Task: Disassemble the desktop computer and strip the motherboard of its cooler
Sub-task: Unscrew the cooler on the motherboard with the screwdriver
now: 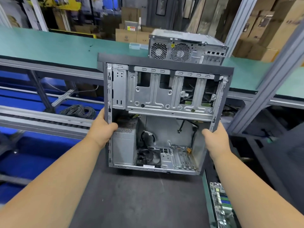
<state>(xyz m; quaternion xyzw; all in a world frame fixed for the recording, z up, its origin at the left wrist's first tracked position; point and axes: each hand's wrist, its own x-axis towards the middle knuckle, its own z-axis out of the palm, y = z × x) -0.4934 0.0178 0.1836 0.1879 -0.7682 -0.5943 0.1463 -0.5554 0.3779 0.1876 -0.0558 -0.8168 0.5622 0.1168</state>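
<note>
Gripping an opened computer case (162, 116) between both hands, above a dark grey counter (139, 199). Left hand (102, 129) clamping the case's left edge, thumb hooking inside the frame, fingers wrapping behind out of sight. Right hand (215, 137) grasping the right edge the same way, thumb lying inside, fingers hidden behind the panel. Both forearms reaching forward, bare, nearly straight.

Facing the camera with its open side, tilting a little clockwise. Showing bare stamped sheet metal, grey and ribbed, with a drive cage (164, 94) spanning the upper half above the hands. Carrying a black plastic bezel (164, 65) along the top edge. Holding a boxy power supply (125, 143) with a perforated grille just beside the left hand. Showing a black fan (148, 157) low down between the hands, loose black cables (194, 129) hanging near the right thumb.

Standing beyond the hands, on a green counter (49, 46), a second metal computer unit (187, 46) with two honeycomb fan grilles. Lying below the right forearm, a green circuit board (221, 204). Resting left of the left hand, lower down, a coil of dark wire (79, 111) among blue bins (32, 155). Stacking up in the background, brown cardboard boxes (130, 35).
</note>
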